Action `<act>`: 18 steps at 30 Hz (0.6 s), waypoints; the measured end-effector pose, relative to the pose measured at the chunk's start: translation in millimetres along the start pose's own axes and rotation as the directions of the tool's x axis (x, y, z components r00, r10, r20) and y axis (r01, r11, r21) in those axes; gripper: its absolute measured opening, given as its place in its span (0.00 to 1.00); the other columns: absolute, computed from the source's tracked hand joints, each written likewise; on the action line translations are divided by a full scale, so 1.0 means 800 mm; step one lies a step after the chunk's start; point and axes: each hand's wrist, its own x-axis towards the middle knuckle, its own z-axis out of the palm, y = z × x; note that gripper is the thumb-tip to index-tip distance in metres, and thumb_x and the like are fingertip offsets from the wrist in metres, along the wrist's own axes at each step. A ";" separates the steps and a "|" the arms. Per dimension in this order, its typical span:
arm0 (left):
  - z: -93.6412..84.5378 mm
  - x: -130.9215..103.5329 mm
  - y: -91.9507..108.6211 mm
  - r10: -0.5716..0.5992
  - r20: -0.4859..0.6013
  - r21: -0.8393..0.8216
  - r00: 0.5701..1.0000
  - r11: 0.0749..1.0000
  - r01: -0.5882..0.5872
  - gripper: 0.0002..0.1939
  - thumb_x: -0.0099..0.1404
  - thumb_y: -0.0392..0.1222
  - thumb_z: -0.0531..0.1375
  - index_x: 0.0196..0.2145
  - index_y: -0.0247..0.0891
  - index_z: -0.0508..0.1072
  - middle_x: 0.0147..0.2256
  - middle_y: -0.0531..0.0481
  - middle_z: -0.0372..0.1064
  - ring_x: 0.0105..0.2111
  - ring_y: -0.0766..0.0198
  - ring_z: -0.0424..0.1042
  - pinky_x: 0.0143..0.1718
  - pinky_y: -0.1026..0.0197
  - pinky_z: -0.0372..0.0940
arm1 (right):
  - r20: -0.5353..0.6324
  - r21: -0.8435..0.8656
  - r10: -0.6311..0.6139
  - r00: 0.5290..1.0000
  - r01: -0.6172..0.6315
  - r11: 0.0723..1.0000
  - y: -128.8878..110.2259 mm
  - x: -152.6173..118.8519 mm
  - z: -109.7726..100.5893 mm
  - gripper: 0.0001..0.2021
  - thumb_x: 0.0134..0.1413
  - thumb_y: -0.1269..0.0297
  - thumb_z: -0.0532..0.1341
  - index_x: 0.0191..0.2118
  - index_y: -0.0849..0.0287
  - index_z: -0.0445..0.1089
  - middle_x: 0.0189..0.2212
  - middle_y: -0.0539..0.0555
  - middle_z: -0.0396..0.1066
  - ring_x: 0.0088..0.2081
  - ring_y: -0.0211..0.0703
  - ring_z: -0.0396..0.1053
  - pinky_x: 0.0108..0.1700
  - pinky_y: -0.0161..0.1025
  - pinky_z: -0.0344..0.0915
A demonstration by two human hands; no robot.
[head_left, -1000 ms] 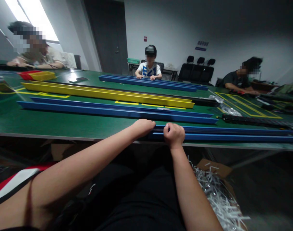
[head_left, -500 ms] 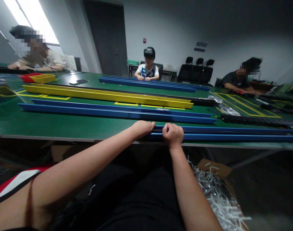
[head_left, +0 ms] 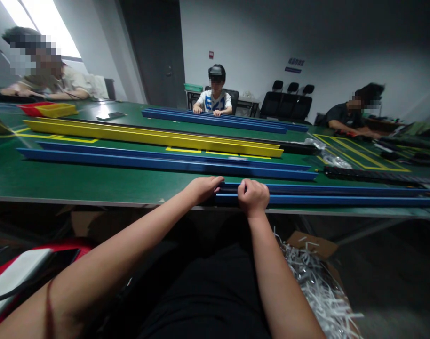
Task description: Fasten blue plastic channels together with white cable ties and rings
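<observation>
Blue rail at the table's near edge, its left end half covered by two hands

A long blue rail (head_left: 342, 202) lies along the near edge of the green table (head_left: 95, 183), running right until the picture's edge nearly cuts it off. It shows two blue ridges with a dark band between; whether that is one trough or two lengths side by side is hard to tell.

The right hand (head_left: 254, 195) is clenched over the rail near its left end, thumb and forefinger curled into a small ring. What the fist encloses is hidden. The left hand (head_left: 203, 188) reaches that same end with its fingers bent; its underside is out of sight, so I cannot tell whether it grasps anything.

Just beyond lies another blue rail (head_left: 165, 162), then a yellow rail (head_left: 147, 136) with a black strip (head_left: 299, 149) emerging behind its right end, beside crumpled clear plastic (head_left: 337, 160). A dark ribbed strip (head_left: 359, 174) fades into blur at the right.

Across the table, a person in a white shirt (head_left: 215, 101) has both hands at further blue rails (head_left: 215, 122). Lettering on the wall sign (head_left: 295, 63) is too small to read. Below the table, pale shreds (head_left: 321, 282) hide most of a cardboard box (head_left: 310, 241), and a white object (head_left: 17, 278) at lower left is cut off by the frame.
</observation>
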 end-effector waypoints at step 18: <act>0.001 -0.009 -0.010 0.191 -0.087 0.115 0.978 0.977 -0.180 0.13 0.69 0.41 0.52 0.49 0.47 0.70 0.50 0.52 0.70 0.41 0.65 0.72 0.37 0.65 0.62 | -0.003 -0.011 -0.005 1.000 0.005 1.000 -0.001 0.000 -0.002 0.14 0.61 0.62 0.51 0.31 0.58 0.71 0.26 0.55 0.70 0.32 0.43 0.64 0.40 0.40 0.51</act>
